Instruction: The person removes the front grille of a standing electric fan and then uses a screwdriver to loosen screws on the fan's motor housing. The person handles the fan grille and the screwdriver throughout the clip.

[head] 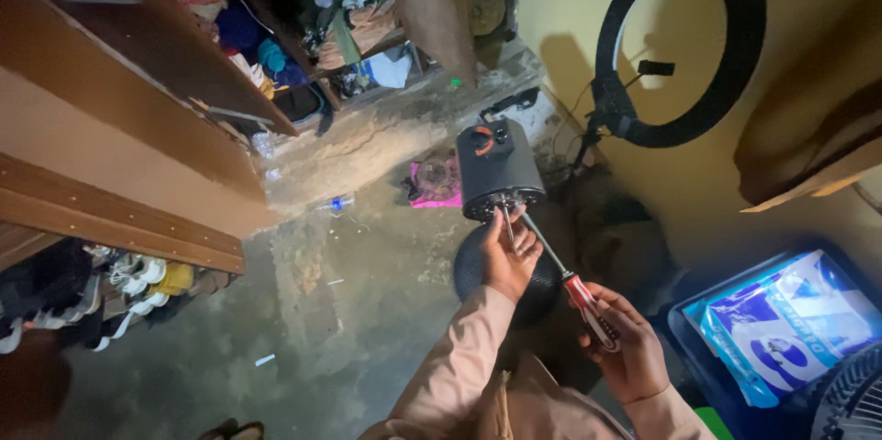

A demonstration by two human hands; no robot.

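A dark cylindrical device [496, 169], with knobs and an orange mark on its far end, is held up over the floor. My left hand [511, 254] is at its open near end, fingers on the rim and on a thin metal rod there. My right hand [627, 341] grips the red and white handle of a screwdriver [577, 291]. The screwdriver's shaft runs up and left, and its tip meets the device's near end beside my left fingers. Under my left hand lies a round black mesh cover [473, 270].
A black ring light [680, 45] leans on the yellow wall at the right. A blue and white bag [781, 321] lies in a dark tray at lower right, beside a fan grille [850, 399]. Wooden shelves [119, 210] hold shoes at left. A pink item [432, 185] lies on the concrete floor.
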